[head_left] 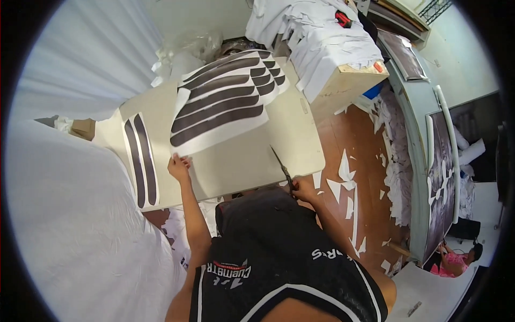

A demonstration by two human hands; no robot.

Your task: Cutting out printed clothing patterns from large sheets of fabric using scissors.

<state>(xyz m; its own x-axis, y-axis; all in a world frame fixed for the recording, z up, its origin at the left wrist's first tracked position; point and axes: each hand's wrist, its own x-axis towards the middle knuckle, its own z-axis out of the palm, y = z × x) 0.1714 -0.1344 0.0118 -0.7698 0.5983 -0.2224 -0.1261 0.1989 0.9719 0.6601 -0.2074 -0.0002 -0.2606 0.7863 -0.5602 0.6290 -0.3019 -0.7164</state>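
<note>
A white sheet printed with long dark curved bands [214, 118] lies on the cream table [225, 172], with further banded sheets [265, 75] at its far right end. My left hand [179, 165] grips the sheet's near left corner. In my right hand [303, 190], at the table's front edge, are long scissors [280, 162], blades pointing away from me over the tabletop. Two narrow dark-banded strips [140, 160] lie at the left side of the table.
White draped fabric [75, 209] fills the left side. A wooden box [343, 83] bears piled white cloth [300, 32]. Scraps [346, 172] litter the brown floor [359, 134]. A person in pink [450, 263] is at a long bench [410, 118] on the right.
</note>
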